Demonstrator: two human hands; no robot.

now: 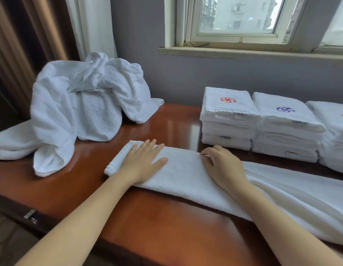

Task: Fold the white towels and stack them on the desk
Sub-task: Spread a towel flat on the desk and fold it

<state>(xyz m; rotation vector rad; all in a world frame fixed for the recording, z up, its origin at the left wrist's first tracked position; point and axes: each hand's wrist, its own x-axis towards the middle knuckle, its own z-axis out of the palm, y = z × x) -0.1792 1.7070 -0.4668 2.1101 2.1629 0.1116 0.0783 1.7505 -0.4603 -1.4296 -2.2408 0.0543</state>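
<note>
My left hand lies spread on the half-folded towel; my right hand pinches its edge beside the folded stack.

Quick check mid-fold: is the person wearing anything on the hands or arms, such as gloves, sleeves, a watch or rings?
Nothing worn shows. The left hand and right hand have no gloves, and no ring shows on the visible fingers. The left forearm and right forearm are uncovered down to the frame's lower edge: no sleeve, watch, bracelet or marking in view.

Terry-cloth towel, glossy wooden desk
</note>
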